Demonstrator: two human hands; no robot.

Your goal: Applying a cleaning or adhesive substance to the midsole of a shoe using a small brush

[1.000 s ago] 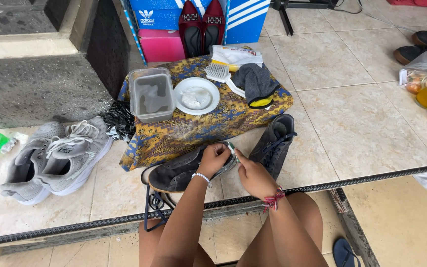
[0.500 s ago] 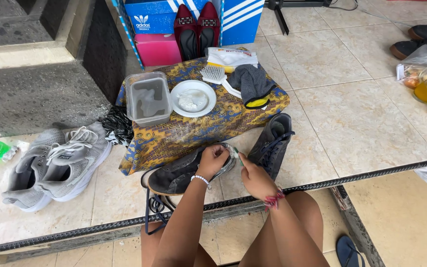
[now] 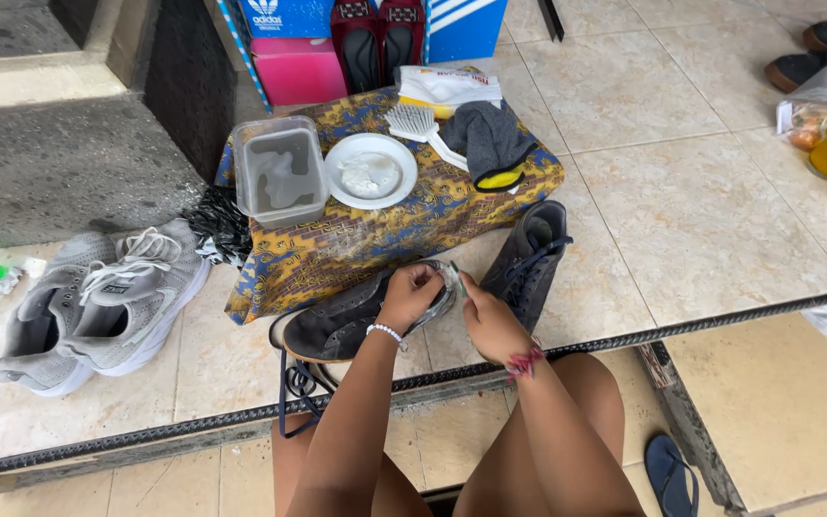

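— What are the hands doing?
— Both are together over a dark shoe [image 3: 337, 325]. The left hand [image 3: 412, 295] grips the shoe's heel end; the right hand [image 3: 490, 321], just beside it, pinches a pale cloth [image 3: 447, 287] against it.
— And around them?
— Just beyond the right hand lies the second dark shoe [image 3: 528, 254]; past both hands, a patterned cloth [image 3: 385, 235] carries a white plate [image 3: 370, 170] and a brush [image 3: 418, 126].

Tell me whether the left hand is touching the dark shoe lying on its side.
Touching. The head view shows the left hand closed over the heel end of the dark shoe, its fingers curled onto the rim with no gap between them.
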